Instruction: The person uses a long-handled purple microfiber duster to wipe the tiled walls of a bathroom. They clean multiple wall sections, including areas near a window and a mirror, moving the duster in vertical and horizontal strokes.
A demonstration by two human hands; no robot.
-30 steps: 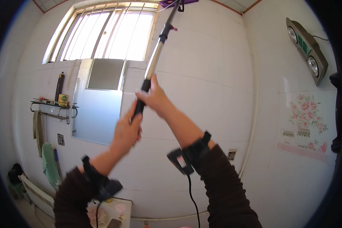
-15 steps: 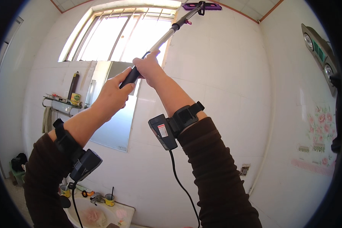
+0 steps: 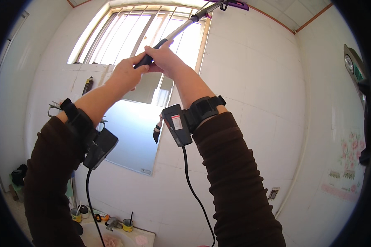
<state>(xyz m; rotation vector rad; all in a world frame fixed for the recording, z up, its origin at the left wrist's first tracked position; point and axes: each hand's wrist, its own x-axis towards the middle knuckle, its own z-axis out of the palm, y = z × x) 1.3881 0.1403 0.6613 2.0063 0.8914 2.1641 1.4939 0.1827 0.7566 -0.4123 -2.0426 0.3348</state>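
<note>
Left hand [image 3: 125,74]: upper centre of frame, fingers wrapped tight around the black grip of the pole.
Right hand [image 3: 165,59]: just right of the left hand, touching it, closed on the same grip.
Pole [image 3: 181,29]: silver shaft rising to the upper right.
Mop head [image 3: 235,4]: purple, at the top edge, against the wall [image 3: 255,82] beside the window [image 3: 123,33].
Mirror [image 3: 132,131]: centre left, below the hands.

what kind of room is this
Most likely a home bathroom. The walls are white tile, a mirror hangs below a barred window, and a washbasin with small cups sits at the bottom. Both hands, left hand and right hand, grip a long-handled mop raised to the ceiling.
</note>
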